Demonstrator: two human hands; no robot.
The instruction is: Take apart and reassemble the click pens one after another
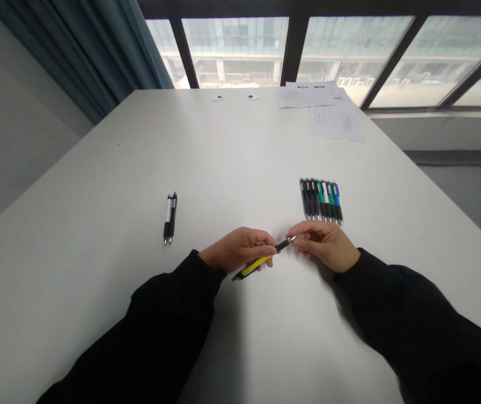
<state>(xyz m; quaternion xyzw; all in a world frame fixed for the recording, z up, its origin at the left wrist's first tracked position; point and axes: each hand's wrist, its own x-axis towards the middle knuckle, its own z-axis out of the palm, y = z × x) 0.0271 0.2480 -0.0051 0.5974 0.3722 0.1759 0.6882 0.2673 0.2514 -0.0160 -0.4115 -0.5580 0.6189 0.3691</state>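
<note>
A yellow pen [256, 265] with a black grip is held at a slant between my two hands, over the near middle of the table. My left hand [246, 247] is closed around its barrel, thumb on top. At the pen's silver tip, my right hand [324, 242] pinches with thumb and fingertips; whether the tip is loose from the barrel I cannot tell. Just beyond my right hand lies a row of several pens [321, 200] in black, green, white and blue. Farther left, a white pen [167, 219] and a black pen [173, 217] lie side by side.
The white table [223, 151] stretches away to the windows. Printed sheets of paper [337, 122] lie at its far right. Two small oval fittings [253, 97] are set near the far edge. A blue curtain [93, 50] hangs at the left.
</note>
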